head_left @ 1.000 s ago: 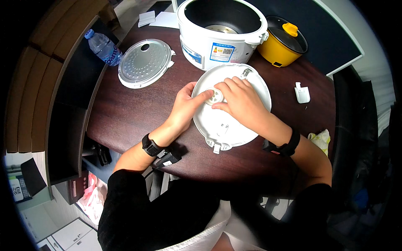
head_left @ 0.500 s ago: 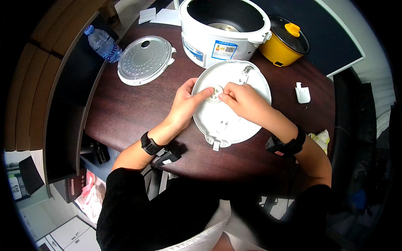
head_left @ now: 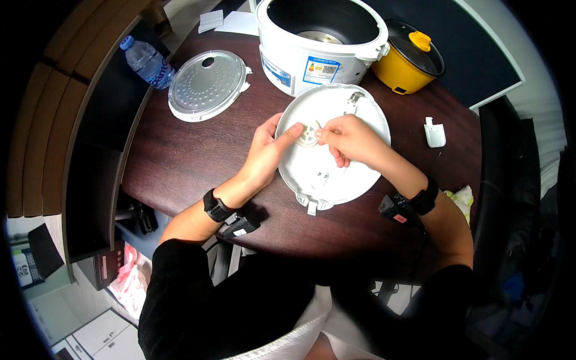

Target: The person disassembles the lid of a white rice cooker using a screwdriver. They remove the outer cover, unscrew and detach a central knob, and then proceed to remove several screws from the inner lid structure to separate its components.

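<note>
Head view, table: A dark reddish-brown table (head_left: 198, 162) lay in front of a seated person in black sleeves.
White shell: A round, shallow white shell (head_left: 309, 171) sat at the middle of the table, its hollow side up, a small tab on its near edge.
Vent piece: A round, cream-white slotted piece (head_left: 309, 135) lay within the shell, left of its centre, between the two hands.
Left hand: The left hand (head_left: 267, 144) clasped the shell's left edge, thumb over the rim and onto the vent piece; its other fingers were mostly hidden.
Right hand: The right hand (head_left: 353, 141) had thumb and forefinger drawn together at the vent piece's right edge, the other fingers curled above the shell; whether it gripped the edge could not be told.
Wrists: Black straps (head_left: 217, 205) circled both.
Far side: An open white cooker body (head_left: 300, 55) stood just beyond the shell, a yellow pot (head_left: 405, 73) to its right.
Far left: A grey dimpled disc (head_left: 209, 84) lay near a clear bottle (head_left: 146, 63).
Right: A small white plastic part (head_left: 434, 133) lay well apart from the shell; a pale cloth (head_left: 461, 203) was nearer.
</note>
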Action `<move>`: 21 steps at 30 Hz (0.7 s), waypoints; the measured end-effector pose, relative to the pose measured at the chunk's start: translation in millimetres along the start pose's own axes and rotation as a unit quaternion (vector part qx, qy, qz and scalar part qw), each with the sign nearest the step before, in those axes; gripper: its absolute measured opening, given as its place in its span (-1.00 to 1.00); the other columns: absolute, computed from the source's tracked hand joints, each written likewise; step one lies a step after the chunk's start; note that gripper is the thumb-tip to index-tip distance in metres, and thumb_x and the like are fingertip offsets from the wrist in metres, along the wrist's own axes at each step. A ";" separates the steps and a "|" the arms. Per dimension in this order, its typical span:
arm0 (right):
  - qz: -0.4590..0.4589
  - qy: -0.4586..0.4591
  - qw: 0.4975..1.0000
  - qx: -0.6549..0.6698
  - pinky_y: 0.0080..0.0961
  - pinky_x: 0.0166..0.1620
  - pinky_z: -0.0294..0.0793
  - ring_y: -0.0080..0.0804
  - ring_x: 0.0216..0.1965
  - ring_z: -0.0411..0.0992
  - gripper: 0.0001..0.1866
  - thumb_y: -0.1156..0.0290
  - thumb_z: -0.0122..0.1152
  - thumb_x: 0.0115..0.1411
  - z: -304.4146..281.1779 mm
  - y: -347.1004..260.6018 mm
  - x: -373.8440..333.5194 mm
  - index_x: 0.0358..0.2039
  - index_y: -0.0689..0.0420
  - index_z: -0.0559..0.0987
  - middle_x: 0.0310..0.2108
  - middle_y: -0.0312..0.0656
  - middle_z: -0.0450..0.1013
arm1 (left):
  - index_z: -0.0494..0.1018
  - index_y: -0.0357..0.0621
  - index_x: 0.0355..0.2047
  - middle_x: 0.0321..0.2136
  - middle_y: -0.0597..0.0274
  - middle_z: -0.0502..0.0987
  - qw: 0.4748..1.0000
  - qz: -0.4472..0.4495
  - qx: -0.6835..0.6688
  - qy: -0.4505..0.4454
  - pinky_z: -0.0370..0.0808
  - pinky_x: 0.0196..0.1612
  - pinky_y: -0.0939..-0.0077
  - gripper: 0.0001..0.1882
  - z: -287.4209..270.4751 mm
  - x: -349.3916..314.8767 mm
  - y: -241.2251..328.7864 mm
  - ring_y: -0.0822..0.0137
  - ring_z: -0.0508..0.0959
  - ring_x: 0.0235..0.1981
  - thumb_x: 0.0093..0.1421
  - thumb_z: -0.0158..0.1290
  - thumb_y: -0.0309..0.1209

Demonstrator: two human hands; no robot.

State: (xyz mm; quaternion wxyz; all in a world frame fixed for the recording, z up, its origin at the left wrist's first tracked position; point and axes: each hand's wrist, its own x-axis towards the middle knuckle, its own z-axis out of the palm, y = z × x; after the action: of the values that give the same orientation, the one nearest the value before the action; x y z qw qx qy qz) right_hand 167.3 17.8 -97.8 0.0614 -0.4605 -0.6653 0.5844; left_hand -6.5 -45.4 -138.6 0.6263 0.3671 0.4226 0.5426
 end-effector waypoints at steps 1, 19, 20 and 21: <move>-0.004 -0.005 1.000 0.008 -0.68 -0.71 0.26 -0.59 -0.79 0.31 -0.67 0.25 0.02 0.23 -0.4 1.1 0.6 -0.44 0.31 0.49 -0.77 -0.32 0.31 | 0.31 -0.35 -0.08 -0.27 0.13 0.50 1.000 0.000 -0.001 0.000 0.46 -0.25 0.62 -0.64 0.1 0.1 0.0 0.46 0.52 -0.30 0.20 0.02 -0.36; -0.077 0.106 0.987 -0.092 -0.61 -0.65 0.32 -0.49 -0.75 0.36 -0.62 0.18 0.00 0.23 5.1 -6.3 -5.9 -0.48 0.28 0.48 -0.80 -0.22 0.34 | 0.29 -0.29 -0.10 -0.28 0.17 0.47 1.000 0.006 0.006 -0.020 0.42 -0.20 0.63 -0.65 1.6 -3.8 9.1 0.47 0.48 -0.25 0.17 -0.01 -0.34; -0.135 0.151 0.969 -0.141 -0.55 -0.61 0.36 -0.40 -0.70 0.41 -0.67 0.20 0.05 0.19 8.0 -3.8 -7.3 -0.44 0.28 0.47 -0.75 -0.15 0.38 | 0.29 -0.28 -0.09 -0.27 0.16 0.47 1.000 -0.001 -0.020 -0.017 0.41 -0.19 0.63 -0.65 0.9 -3.1 8.5 0.48 0.47 -0.24 0.18 -0.02 -0.32; -0.194 0.196 0.942 -0.190 -0.49 -0.57 0.41 -0.31 -0.65 0.46 -0.69 0.22 0.11 0.16 10.8 -2.3 -10.1 -0.40 0.27 0.46 -0.69 -0.08 0.42 | 0.29 -0.28 -0.09 -0.26 0.16 0.46 0.999 -0.006 -0.047 -0.015 0.41 -0.19 0.63 -0.64 0.8 -3.2 7.9 0.48 0.47 -0.23 0.18 -0.02 -0.31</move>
State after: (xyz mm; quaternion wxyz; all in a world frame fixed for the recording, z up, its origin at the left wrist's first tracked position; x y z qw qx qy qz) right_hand 165.0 3.3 -94.6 0.2134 -0.4311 -0.8153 0.3221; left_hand -8.9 -47.4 -130.7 0.6524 0.3428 0.3895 0.5524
